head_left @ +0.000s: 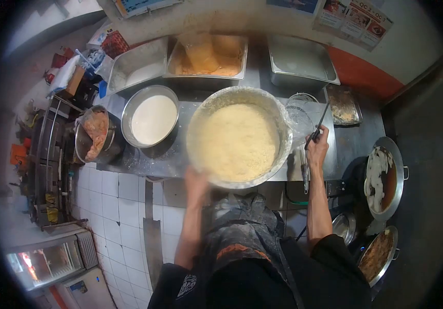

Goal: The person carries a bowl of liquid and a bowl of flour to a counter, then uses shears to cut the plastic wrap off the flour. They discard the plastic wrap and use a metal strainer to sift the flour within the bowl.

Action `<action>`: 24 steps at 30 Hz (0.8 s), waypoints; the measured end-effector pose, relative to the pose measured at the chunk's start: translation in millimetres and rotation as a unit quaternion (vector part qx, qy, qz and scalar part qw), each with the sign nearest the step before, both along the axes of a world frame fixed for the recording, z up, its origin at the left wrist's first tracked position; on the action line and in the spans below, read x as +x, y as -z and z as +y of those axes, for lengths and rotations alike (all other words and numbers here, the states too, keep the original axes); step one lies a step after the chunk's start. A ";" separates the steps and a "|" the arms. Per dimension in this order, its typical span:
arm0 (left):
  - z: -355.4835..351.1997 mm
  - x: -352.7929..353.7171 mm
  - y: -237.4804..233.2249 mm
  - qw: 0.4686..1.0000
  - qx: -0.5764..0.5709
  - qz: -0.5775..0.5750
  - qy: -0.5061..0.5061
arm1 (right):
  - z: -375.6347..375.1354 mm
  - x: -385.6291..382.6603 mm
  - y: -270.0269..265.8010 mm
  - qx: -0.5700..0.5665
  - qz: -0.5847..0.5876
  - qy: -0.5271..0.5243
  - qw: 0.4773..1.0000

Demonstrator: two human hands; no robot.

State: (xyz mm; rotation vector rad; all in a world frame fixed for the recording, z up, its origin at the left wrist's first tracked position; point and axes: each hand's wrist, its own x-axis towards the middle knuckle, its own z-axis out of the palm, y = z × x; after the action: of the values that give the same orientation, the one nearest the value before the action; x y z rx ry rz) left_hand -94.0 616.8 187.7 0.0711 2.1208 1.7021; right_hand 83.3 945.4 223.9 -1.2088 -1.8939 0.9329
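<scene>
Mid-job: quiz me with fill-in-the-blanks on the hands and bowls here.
The left hand grips the crumb bowl by its ____.
The right hand holds a thin tool on the crumb bowl's ____ side.
The smaller bowl holds a ____ liquid.
Missing: rim; right; white.

My view is dim and warm, brightest on the big bowl (pixel 237 139) at centre frame. Fisheye bending curves the edges, and the corners go black. My apron (pixel 242 232) at the bottom sits in shadow; everything looks soft and grainy.
</scene>
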 end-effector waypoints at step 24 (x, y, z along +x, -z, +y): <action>-27.5 11.5 -13.3 0.978 0.113 -0.154 -0.082 | 12.5 29.2 -257.7 0.035 0.465 -0.304 0.831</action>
State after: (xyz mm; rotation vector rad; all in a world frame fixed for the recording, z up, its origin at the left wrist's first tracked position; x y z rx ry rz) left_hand -82.5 589.4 201.0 -0.2916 1.7429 1.9018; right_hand 112.5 957.9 481.6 0.0341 -1.4292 1.4192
